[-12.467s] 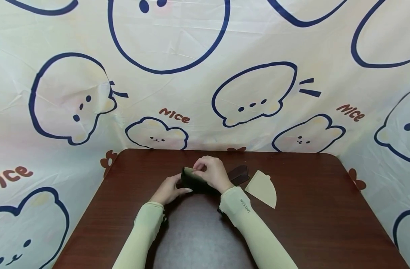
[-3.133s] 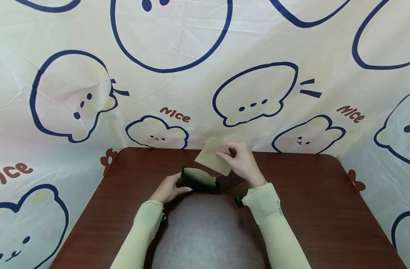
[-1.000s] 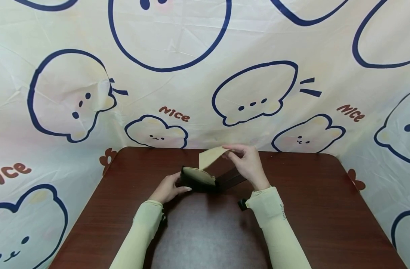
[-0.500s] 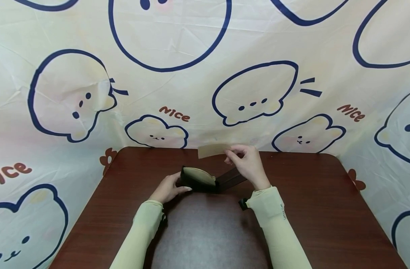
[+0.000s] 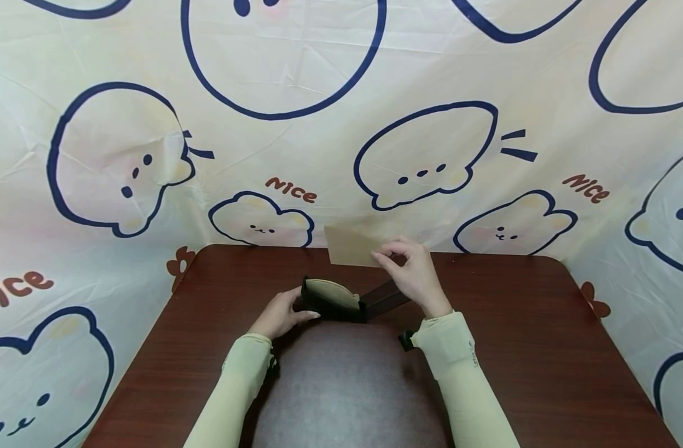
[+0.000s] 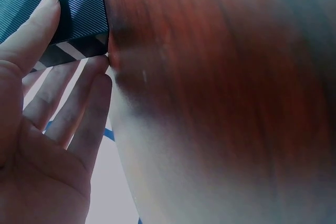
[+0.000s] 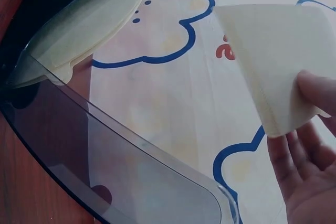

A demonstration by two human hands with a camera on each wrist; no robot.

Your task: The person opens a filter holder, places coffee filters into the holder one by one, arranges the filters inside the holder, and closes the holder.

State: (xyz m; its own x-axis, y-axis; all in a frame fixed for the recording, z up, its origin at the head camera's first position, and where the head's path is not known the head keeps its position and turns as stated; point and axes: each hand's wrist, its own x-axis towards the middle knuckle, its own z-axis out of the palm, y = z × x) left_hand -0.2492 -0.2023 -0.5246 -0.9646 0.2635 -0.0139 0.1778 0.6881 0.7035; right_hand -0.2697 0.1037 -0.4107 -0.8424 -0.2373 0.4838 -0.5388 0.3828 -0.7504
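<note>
My left hand [image 5: 281, 315] holds the left end of a black ribbed filter case [image 5: 327, 305] on the table, thumb on its near side. In the left wrist view, that thumb presses the ribbed face [image 6: 79, 9] while the fingers lie under the end. A stack of cream paper coffee filters [image 7: 94, 30] stands inside the case. The smoky clear lid [image 7: 142, 150] hangs open to the right. Above and behind the case, my right hand [image 5: 413, 269] pinches a single coffee filter [image 5: 349, 247] by its right edge. In the right wrist view the filter [image 7: 278, 51] looks flat.
A dark brown wooden table [image 5: 543, 348] reaches out on both sides of the case. Right behind its far edge hangs a pale cartoon-print cloth [image 5: 330, 155], which also covers both sides. A black wrist strap piece [image 5: 406, 340] shows under the right cuff.
The filter lying on the table right of the case 12.5 seconds ago is gone from there; my right hand now holds one aloft. Lately that filter has swung upright. The left hand stays put.
</note>
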